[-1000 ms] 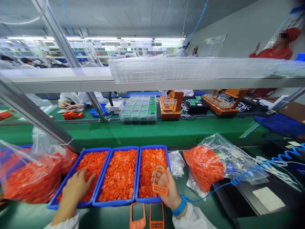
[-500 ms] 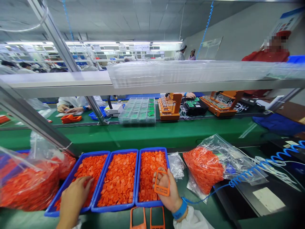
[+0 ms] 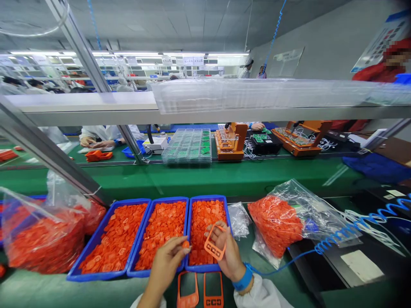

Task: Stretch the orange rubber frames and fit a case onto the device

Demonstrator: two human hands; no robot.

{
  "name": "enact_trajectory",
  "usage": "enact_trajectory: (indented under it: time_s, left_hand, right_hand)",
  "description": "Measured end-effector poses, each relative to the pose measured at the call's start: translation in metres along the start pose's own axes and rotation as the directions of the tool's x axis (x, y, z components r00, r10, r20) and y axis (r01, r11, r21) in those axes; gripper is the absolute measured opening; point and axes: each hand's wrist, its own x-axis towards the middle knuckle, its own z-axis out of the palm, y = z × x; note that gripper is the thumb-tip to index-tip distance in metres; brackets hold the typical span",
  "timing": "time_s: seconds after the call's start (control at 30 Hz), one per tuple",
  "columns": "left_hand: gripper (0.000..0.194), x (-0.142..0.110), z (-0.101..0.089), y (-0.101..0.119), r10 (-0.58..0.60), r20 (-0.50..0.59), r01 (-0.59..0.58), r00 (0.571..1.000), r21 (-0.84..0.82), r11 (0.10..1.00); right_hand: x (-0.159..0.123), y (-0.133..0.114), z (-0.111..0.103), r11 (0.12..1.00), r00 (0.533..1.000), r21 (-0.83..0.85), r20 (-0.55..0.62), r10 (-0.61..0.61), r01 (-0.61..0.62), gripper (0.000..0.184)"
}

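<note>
In my right hand [image 3: 229, 256] is an orange plastic frame [image 3: 215, 243] with a large window and small slots at its lower end. A blue band with a coiled cord circles that wrist. My left hand [image 3: 168, 263] pinches a small orange plastic piece [image 3: 186, 244] between thumb and fingers, just left of the frame and apart from it. Behind the hands stand a left blue tray [image 3: 111, 239], a middle blue tray [image 3: 160, 239] and a right blue tray [image 3: 208, 214], all filled with small orange pieces. Two more orange frames [image 3: 213, 291] lie at the bench's front edge.
Clear bags of orange parts [image 3: 45, 244] stand at the left; another bag [image 3: 276, 222] lies at the right beside a blue coiled cord [image 3: 340, 233]. A metal shelf [image 3: 128, 112] crosses above. Beyond the green ledge are clear component trays [image 3: 188, 147], orange fixtures [image 3: 230, 143] and co-workers' hands.
My left hand has moved right from the left tray toward the frame, now with a small orange piece in its fingers. The frame in my right hand has tilted. The view has shifted slightly.
</note>
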Motion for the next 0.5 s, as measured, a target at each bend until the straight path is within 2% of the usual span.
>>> enact_trajectory:
  time_s: [0.1,0.27,0.37,0.5]
  left_hand:
    - [0.043,0.001,0.020,0.004,0.035,0.065,-0.031,0.997,-0.069,0.997]
    - [0.035,0.000,0.032,0.009,0.043,0.084,-0.031,0.996,-0.138,0.990]
    - [0.040,-0.003,0.037,0.008,0.017,0.040,-0.007,0.999,-0.223,0.975]
    - [0.054,-0.007,0.041,0.000,-0.063,-0.073,0.043,0.995,-0.248,0.968]
  right_hand:
    - [-0.001,0.000,-0.001,1.000,1.000,-0.002,0.020,0.005,-0.005,0.051]
    - [-0.003,0.002,-0.003,0.999,0.999,-0.026,0.030,-0.029,0.030,0.053]
    - [-0.006,0.003,-0.004,0.994,0.996,-0.078,0.060,-0.072,0.077,0.054]
    - [-0.008,0.007,-0.006,0.974,0.986,-0.171,0.099,-0.134,0.149,0.056]
